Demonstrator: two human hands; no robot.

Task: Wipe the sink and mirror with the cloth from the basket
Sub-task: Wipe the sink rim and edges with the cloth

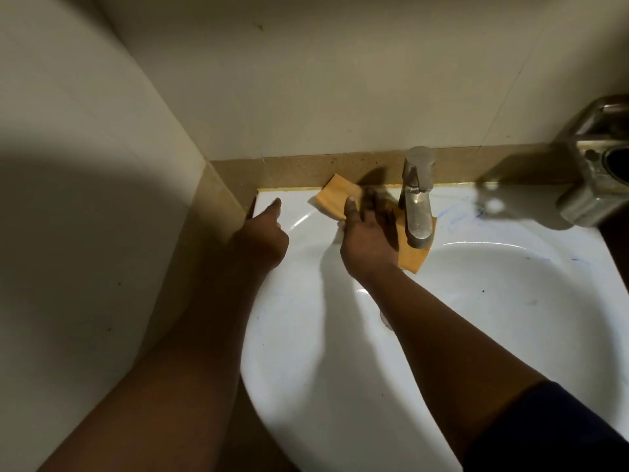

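Orange, soft cloth [340, 199] likely slides easily under the flat-pressing right hand [369, 233]; the left hand [263, 233] rests loosely on the sink [510, 301] rim.

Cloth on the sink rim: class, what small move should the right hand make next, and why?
Probably slide the cloth right, past the tap. The right hand presses it flat left of the tap, while blue smears remain on the sink rim beyond.

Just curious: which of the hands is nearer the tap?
The right hand, pressing the orange cloth beside the tap. The left hand rests on the sink's far left corner.
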